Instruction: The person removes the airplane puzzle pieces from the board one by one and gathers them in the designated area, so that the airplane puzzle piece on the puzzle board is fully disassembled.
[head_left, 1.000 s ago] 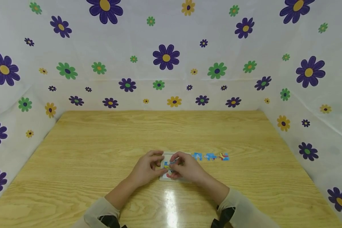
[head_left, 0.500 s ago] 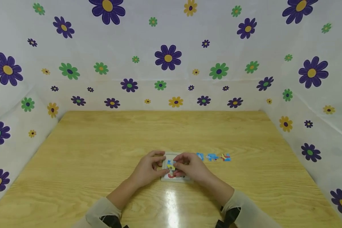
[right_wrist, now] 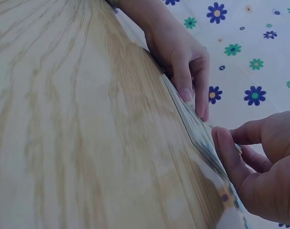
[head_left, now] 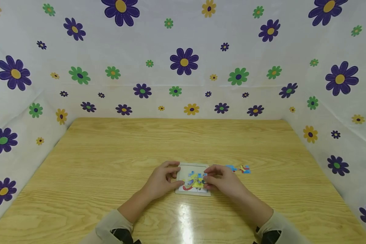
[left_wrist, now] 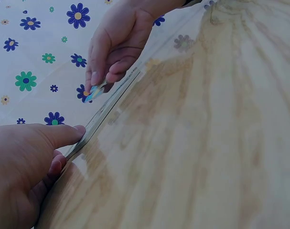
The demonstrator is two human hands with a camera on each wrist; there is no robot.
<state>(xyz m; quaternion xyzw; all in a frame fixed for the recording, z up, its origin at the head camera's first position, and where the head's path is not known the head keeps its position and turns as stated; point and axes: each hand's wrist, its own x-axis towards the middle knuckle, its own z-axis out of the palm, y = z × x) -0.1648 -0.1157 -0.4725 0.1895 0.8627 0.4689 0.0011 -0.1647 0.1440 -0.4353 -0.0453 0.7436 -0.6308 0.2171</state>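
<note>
On a yellow-brown wood-grain table (head_left: 109, 152), the left hand (head_left: 163, 179) grips a pale square puzzle tray (head_left: 195, 168) by its left rim and the right hand (head_left: 224, 179) pinches a multicoloured jigsaw piece (left_wrist: 93, 93) near its right side — likely light, stiff, best held edgewise.

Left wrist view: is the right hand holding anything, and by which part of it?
Yes, the right hand pinches a small puzzle piece by its upper edge there.
</note>
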